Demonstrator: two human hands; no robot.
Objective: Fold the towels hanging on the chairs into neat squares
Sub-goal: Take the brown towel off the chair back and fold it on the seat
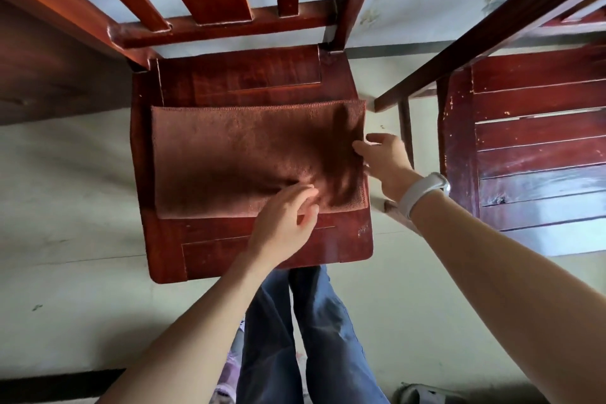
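A brown towel (236,154) lies flat on the seat of a red-brown wooden chair (229,75), folded into a wide rectangle. My left hand (288,216) rests on the towel's near edge, right of the middle, with the fingers loosely bent over the cloth. My right hand (383,157) is at the towel's right edge. Its thumb and fingers pinch that edge. A white band sits on the right wrist.
A second wooden chair (524,147) stands close on the right, its seat bare; one of its frame bars crosses diagonally above. A dark wooden table edge (49,52) is at the left. My legs in blue jeans stand just before the chair on the pale floor.
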